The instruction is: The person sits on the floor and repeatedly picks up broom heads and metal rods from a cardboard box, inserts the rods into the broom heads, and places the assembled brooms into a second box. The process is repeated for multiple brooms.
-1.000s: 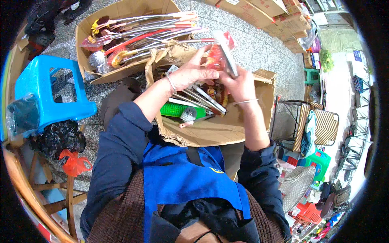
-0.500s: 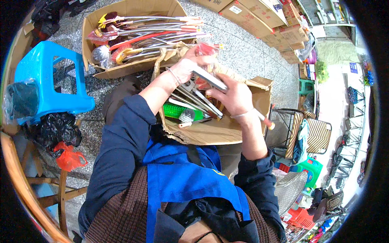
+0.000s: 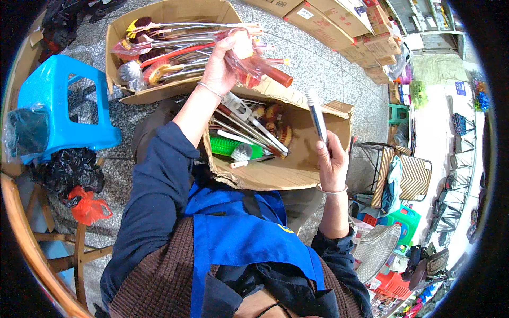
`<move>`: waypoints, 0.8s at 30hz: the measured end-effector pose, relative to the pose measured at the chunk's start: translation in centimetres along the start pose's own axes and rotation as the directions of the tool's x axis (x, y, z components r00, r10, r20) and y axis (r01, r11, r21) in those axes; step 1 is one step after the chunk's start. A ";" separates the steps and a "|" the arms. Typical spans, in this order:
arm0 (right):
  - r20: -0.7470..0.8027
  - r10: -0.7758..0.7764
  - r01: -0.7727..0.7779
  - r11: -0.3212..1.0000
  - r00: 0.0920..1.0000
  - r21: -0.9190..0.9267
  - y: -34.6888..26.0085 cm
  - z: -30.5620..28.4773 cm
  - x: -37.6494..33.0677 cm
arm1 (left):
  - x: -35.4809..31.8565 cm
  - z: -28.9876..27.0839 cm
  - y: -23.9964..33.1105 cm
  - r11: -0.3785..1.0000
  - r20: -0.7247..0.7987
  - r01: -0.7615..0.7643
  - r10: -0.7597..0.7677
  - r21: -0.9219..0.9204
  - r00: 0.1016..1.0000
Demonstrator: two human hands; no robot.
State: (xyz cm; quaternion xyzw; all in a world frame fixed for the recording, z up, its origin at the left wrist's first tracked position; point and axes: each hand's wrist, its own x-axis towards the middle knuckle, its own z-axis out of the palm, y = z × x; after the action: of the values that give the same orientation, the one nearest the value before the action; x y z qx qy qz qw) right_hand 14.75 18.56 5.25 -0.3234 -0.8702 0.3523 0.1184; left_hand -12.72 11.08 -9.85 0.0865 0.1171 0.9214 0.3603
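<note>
My left hand (image 3: 218, 66) is raised over the boxes, closed on a crumpled clear plastic wrapper (image 3: 245, 50) with red in it. A reddish-brown tube-shaped piece (image 3: 277, 74) sticks out to its right; whether it lies inside the wrapper I cannot tell. My right hand (image 3: 334, 161), above the right side of the nearer carton, grips a grey-and-white stick (image 3: 318, 119) with a ribbed white top, held nearly upright. Below, the torn carton (image 3: 270, 180) holds metal-handled tools (image 3: 252, 127), a green bristled brush (image 3: 228, 147) and a small round scrubber (image 3: 243, 152).
Behind stands another open carton (image 3: 159, 93) full of long-handled brushes (image 3: 196, 45). A blue plastic stool (image 3: 53, 79) is at the left, above a black bag (image 3: 71, 172) and a red bag (image 3: 90, 206). Stacked cartons (image 3: 328, 24) line the back; a folding chair (image 3: 397, 177) stands right.
My hands have moved apart. The left went up and left with the wrapper; the right swung right and down with the stick, now nearly upright. More of the carton's contents shows.
</note>
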 end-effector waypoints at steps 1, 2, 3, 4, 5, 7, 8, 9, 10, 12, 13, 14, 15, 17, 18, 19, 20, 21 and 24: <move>0.021 -0.008 0.010 0.996 1.000 -0.088 -0.1 -0.1 0.0 | 0.1 -0.1 0.0 1.000 -0.026 0.005 -0.005 0.021 1.000; 0.024 -0.049 0.051 0.994 0.998 -0.095 -0.2 -0.2 0.0 | 0.2 -0.2 0.0 1.000 -0.008 0.017 -0.017 0.015 1.000; 0.021 -0.069 0.071 0.991 0.997 -0.114 -0.3 -0.2 0.0 | 0.2 -0.3 -0.1 0.999 0.004 0.027 -0.027 0.019 1.000; 0.023 -0.072 0.075 0.987 0.997 -0.145 -0.3 -0.1 0.1 | 0.2 -0.4 -0.2 0.999 0.027 0.033 -0.034 0.022 0.999; 0.025 -0.061 0.064 0.990 0.998 -0.128 -0.4 -0.1 0.1 | 0.3 -0.5 -0.3 0.998 0.011 0.036 -0.036 0.046 0.999; 0.023 -0.071 0.073 0.991 0.997 -0.115 -0.4 0.3 0.2 | 0.3 -0.6 -0.4 0.995 0.000 0.029 -0.029 0.091 1.000; 0.026 -0.059 0.062 0.991 0.998 -0.119 -0.3 0.5 0.2 | 0.3 -0.6 -0.4 0.995 0.022 0.040 -0.042 0.092 0.999; 0.031 -0.055 0.058 0.990 0.998 -0.130 -0.2 0.7 0.2 | 0.2 -0.7 -0.4 0.994 0.044 0.050 -0.054 0.093 0.998; 0.030 -0.069 0.073 0.988 0.997 -0.136 -0.1 0.8 0.2 | 0.2 -0.7 -0.4 0.994 0.077 0.050 -0.058 0.100 0.995; 0.033 -0.068 0.073 0.984 0.997 -0.162 0.0 0.9 0.3 | 0.2 -0.7 -0.5 0.993 0.077 0.065 -0.073 0.097 0.994; 0.025 -0.091 0.094 0.977 0.996 -0.190 0.1 0.9 0.4 | 0.2 -0.6 -0.5 0.993 0.083 0.067 -0.076 0.098 0.994; 0.017 -0.114 0.115 0.969 0.993 -0.219 0.1 0.9 0.4 | 0.2 -0.6 -0.5 0.993 0.075 0.058 -0.066 0.106 0.995; 0.013 -0.124 0.123 0.961 0.992 -0.248 0.1 0.9 0.5 | 0.2 -0.5 -0.4 0.992 0.067 0.049 -0.057 0.114 0.996; 0.014 -0.190 0.185 0.931 0.982 -0.315 0.0 0.8 0.6 | 0.1 -0.4 -0.3 0.985 0.072 0.042 -0.055 0.166 0.996; 0.017 -0.205 0.198 0.918 0.979 -0.342 -0.1 0.7 0.6 | 0.1 -0.4 -0.2 0.977 0.084 0.045 -0.063 0.209 0.994; 0.019 -0.211 0.201 0.892 0.977 -0.405 -0.2 0.5 0.5 | 0.0 -0.3 -0.1 0.956 0.062 0.043 -0.064 0.289 0.996; 0.022 -0.207 0.193 0.867 0.978 -0.459 -0.2 0.4 0.4 | -0.1 -0.1 -0.1 0.958 0.090 0.037 -0.066 0.285 0.994; 0.024 -0.203 0.186 0.839 0.979 -0.512 -0.3 0.2 0.4 | -0.3 0.0 -0.1 0.948 0.087 0.029 -0.059 0.316 0.994; 0.045 -0.172 0.169 0.826 0.984 -0.538 -0.3 -0.3 0.3 | -0.6 0.4 -0.5 0.944 0.060 0.019 -0.041 0.331 0.997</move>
State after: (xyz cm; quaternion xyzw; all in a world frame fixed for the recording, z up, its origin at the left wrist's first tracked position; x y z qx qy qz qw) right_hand 14.53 18.78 5.65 -0.2654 -0.9591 0.0804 0.0558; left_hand -11.89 11.05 -9.64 0.1742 0.2590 0.8798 0.3585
